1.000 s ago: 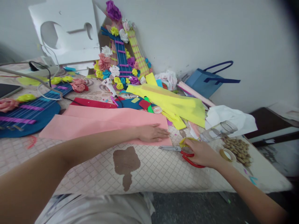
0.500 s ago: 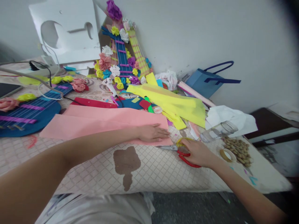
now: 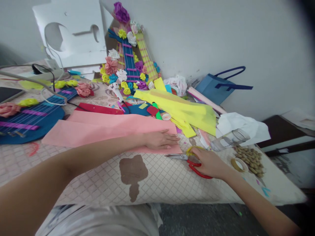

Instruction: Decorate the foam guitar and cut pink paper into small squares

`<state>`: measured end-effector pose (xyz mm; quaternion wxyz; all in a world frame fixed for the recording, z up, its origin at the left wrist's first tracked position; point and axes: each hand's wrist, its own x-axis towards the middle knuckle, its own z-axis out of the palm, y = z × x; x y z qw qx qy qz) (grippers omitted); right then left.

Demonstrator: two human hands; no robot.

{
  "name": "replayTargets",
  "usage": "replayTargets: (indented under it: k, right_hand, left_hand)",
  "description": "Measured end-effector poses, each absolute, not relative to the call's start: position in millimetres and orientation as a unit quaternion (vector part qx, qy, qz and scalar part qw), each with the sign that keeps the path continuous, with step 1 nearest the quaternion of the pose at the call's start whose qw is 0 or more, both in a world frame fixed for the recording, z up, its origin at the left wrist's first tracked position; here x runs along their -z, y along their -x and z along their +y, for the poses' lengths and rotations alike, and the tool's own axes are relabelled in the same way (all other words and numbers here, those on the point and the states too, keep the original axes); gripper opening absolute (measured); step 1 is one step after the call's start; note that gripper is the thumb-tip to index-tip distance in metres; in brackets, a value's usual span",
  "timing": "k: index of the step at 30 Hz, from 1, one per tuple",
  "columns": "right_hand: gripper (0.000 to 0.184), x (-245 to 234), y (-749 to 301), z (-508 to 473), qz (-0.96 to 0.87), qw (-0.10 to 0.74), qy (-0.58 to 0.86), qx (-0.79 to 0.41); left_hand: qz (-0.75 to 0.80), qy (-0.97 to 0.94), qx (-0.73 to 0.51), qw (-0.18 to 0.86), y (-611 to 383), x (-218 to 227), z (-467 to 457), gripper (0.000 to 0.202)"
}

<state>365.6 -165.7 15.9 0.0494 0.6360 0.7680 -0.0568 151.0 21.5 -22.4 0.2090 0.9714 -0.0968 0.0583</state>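
Note:
A long sheet of pink crepe paper (image 3: 105, 126) is spread over the table, folded along part of its length. My left hand (image 3: 158, 140) lies flat on its right end, fingers stretched out. In my right hand (image 3: 206, 160) are scissors (image 3: 178, 156) with red and yellow handles, their blades pointing left beside the paper's lower right corner. The blades look nearly closed. Just behind my hands lies yellow crepe paper (image 3: 192, 111), with a green marker (image 3: 157, 110) and a small tape roll (image 3: 166, 116) near it.
A blue paper guitar (image 3: 51, 111) lies at left; more decorated guitars (image 3: 130, 59) lean on the wall. A glue gun (image 3: 115, 91) stands behind the pink paper. At right are a glass jar (image 3: 231, 139), peanuts (image 3: 251, 160), a tape roll (image 3: 240, 165) and a blue bag (image 3: 214, 87).
The scissors' blades have come out from the pink paper's lower edge and show more fully. My left hand has stayed in place on the paper.

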Motion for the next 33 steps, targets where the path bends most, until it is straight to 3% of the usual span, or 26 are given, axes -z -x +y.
replayTargets:
  k: [33]
  right_hand:
    - [0.031, -13.6, -353.1, -159.5, 0.766, 0.057, -0.637, 0.058]
  left_hand:
    - [-0.104, -0.976, -0.066, 0.178, -126.6, 36.2, 31.8, 0.046]
